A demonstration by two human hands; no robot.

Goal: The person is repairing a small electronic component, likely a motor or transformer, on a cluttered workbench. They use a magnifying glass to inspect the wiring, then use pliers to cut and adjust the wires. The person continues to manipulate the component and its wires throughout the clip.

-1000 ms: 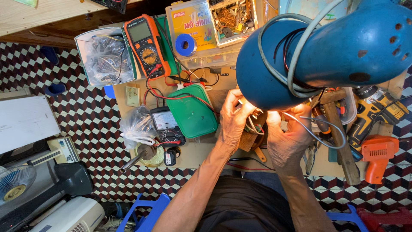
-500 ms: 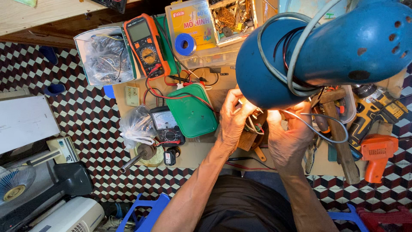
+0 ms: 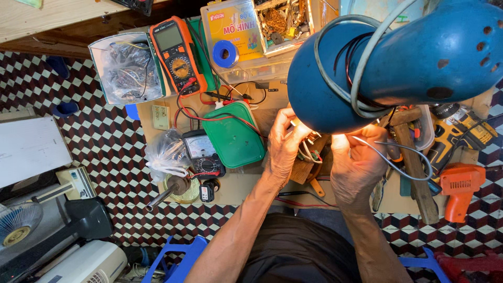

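My left hand [image 3: 283,148] and my right hand [image 3: 355,166] are close together under a big blue lamp shade [image 3: 387,68] whose light glares on them. Both hands pinch small parts with thin white and red wires [image 3: 309,149] over a wooden block [image 3: 301,170]. The lamp and the glare hide exactly what the fingers hold. A green lidded box [image 3: 233,135] lies just left of my left hand, with red leads across it.
An orange multimeter [image 3: 175,55], an analogue meter [image 3: 203,154], a bag of parts [image 3: 126,71] and a blue tape roll [image 3: 226,53] lie on the bench. An orange drill [image 3: 459,187] and a yellow drill [image 3: 461,133] are at the right. A fan [image 3: 15,224] stands on the checkered floor.
Both hands stay under the lamp with only slight finger shifts. The view has drifted a little; nothing on the bench has moved.
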